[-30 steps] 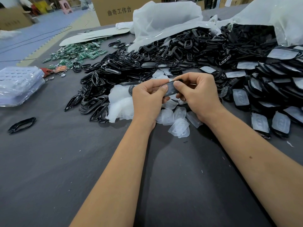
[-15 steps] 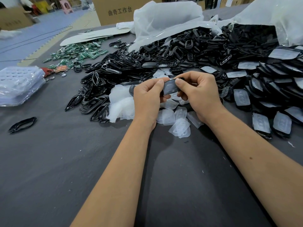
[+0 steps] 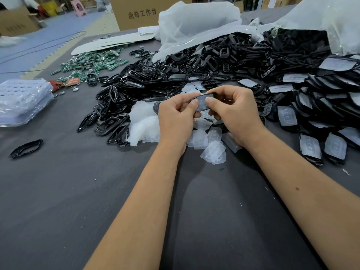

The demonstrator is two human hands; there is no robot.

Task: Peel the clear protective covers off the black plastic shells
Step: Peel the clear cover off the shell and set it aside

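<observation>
Since a moment ago the black plastic shell (image 3: 202,102) has tipped up a little between the two hands, its film-covered face now turned more toward the person, and the right thumb has slid onto that face.

The left hand (image 3: 176,117) is curled around the shell's left end, thumb on top and fingers tucked underneath, with a dark end of the shell poking out past the knuckles. The right hand (image 3: 236,112) pinches the right end, its thumb pressed on the clear protective cover (image 3: 203,101) and its fingers curled behind. Both hands are clamped on the same shell, close together, held just above the counter (image 3: 78,201).

Directly under the hands lies a small heap of peeled clear covers (image 3: 212,147), loose on the grey surface. To the left of them spreads a pile of bare black frames (image 3: 124,98), and one single frame (image 3: 26,148) sits well apart near the left edge. To the right is a pile of shells with covers on (image 3: 319,117). Farther back, a white plastic bag (image 3: 196,22) lies open on its side with more black parts spilling from its mouth. A scatter of green circuit boards (image 3: 93,64) lies at the back left, and a stack of clear blister trays (image 3: 23,100) sits in plastic wrap at the far left. A cardboard box (image 3: 144,10) with printed characters stands beyond the counter.
</observation>
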